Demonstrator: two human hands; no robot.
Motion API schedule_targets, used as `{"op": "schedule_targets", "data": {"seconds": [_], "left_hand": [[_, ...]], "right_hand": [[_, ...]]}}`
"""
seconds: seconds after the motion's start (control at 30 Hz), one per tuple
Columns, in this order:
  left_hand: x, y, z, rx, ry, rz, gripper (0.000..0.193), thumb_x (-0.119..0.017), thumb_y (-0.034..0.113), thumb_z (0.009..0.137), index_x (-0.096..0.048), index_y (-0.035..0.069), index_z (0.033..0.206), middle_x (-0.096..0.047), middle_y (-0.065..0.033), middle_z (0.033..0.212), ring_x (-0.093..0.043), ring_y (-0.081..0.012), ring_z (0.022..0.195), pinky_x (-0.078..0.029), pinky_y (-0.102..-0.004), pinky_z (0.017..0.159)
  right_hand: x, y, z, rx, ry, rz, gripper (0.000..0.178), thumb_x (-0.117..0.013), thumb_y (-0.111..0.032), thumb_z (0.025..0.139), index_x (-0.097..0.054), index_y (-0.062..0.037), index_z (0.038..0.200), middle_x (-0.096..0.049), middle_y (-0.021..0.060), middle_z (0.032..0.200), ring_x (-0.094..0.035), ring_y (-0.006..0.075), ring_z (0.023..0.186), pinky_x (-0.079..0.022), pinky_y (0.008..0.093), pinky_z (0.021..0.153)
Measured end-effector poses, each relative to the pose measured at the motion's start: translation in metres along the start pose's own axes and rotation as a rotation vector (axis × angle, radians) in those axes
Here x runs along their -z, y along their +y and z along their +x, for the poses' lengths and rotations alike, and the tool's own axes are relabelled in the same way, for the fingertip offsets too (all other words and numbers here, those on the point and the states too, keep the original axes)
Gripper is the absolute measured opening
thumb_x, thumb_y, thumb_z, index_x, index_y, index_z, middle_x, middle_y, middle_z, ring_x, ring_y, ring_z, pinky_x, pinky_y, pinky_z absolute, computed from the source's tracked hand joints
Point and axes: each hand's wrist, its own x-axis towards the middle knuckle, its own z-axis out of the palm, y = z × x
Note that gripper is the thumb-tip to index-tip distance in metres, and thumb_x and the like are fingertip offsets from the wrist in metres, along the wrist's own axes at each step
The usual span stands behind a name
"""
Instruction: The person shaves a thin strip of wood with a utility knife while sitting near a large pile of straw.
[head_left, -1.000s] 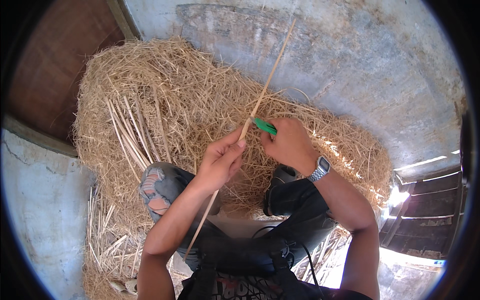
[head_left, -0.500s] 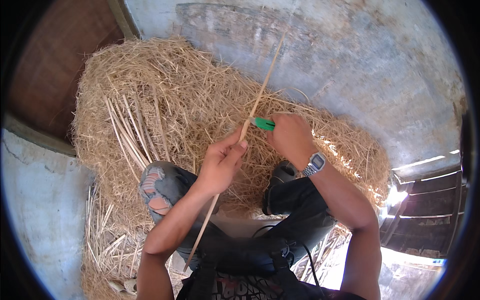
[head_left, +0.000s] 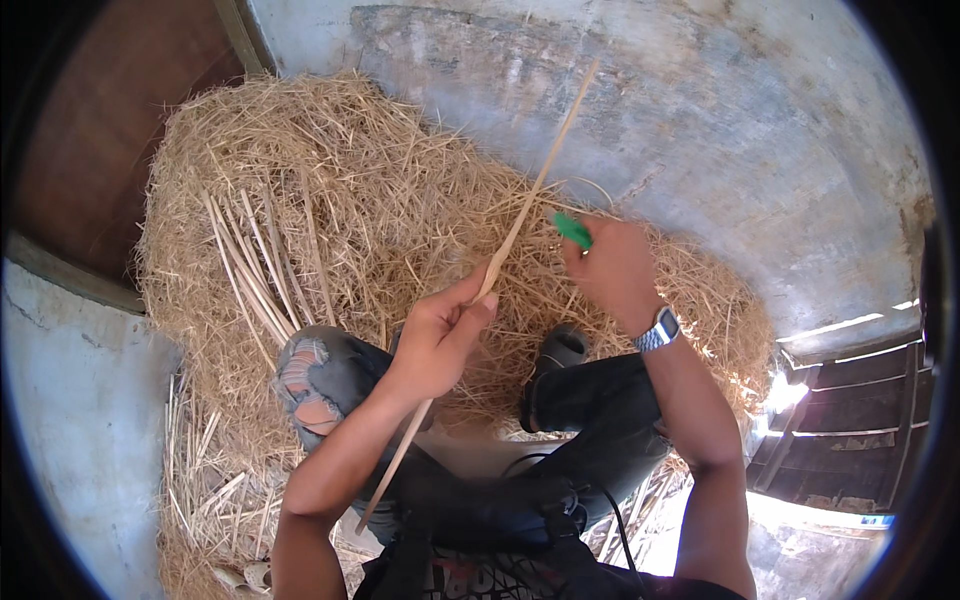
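Note:
My left hand (head_left: 443, 335) is closed round a long, thin bamboo strip (head_left: 528, 208), thumb on top. The strip slants from beside my thigh up toward the far wall. To its right, my right hand (head_left: 615, 268), with a watch at the wrist, grips a green-handled utility knife (head_left: 572, 230). The knife is apart from the strip, and its blade is too blurred to make out. Several more bamboo strips (head_left: 262, 262) lie beside my left knee.
A deep heap of straw-like shavings (head_left: 330, 150) spreads around my legs. Beyond it stands a worn blue-grey wall (head_left: 680, 110). A brown panel (head_left: 120, 150) is at the far left, and dark slats (head_left: 845, 430) with bright gaps are at the right.
The knife was against the strip near my left fingers; my right hand has drawn it off to the right. The strip's far end has shifted slightly right.

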Motion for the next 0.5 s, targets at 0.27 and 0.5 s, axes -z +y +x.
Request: {"op": "schedule_targets", "data": {"seconds": [0.27, 0.5], "left_hand": [[0.002, 0.007, 0.0, 0.001, 0.03, 0.045, 0.05, -0.058, 0.015, 0.106, -0.045, -0.001, 0.153, -0.045, 0.0101, 0.071, -0.037, 0.0014, 0.059, -0.029, -0.0209, 0.051], [-0.004, 0.0, 0.0, -0.072, 0.057, 0.168, 0.052, -0.056, 0.014, 0.107, -0.041, -0.001, 0.155, -0.043, 0.0094, 0.069, -0.038, 0.0007, 0.059, -0.03, -0.0201, 0.052]], "right_hand": [[-0.014, -0.022, -0.008, 0.104, -0.157, 0.025, 0.019, -0.07, -0.021, 0.086, -0.066, -0.0033, 0.084, -0.068, 0.0185, 0.075, -0.069, 0.0391, 0.074, -0.056, 0.0511, 0.071], [-0.022, -0.016, -0.013, 0.116, -0.099, 0.022, 0.011, -0.068, -0.015, 0.084, -0.068, -0.0038, 0.083, -0.068, 0.0198, 0.075, -0.068, 0.0401, 0.075, -0.055, 0.0512, 0.07]]}}
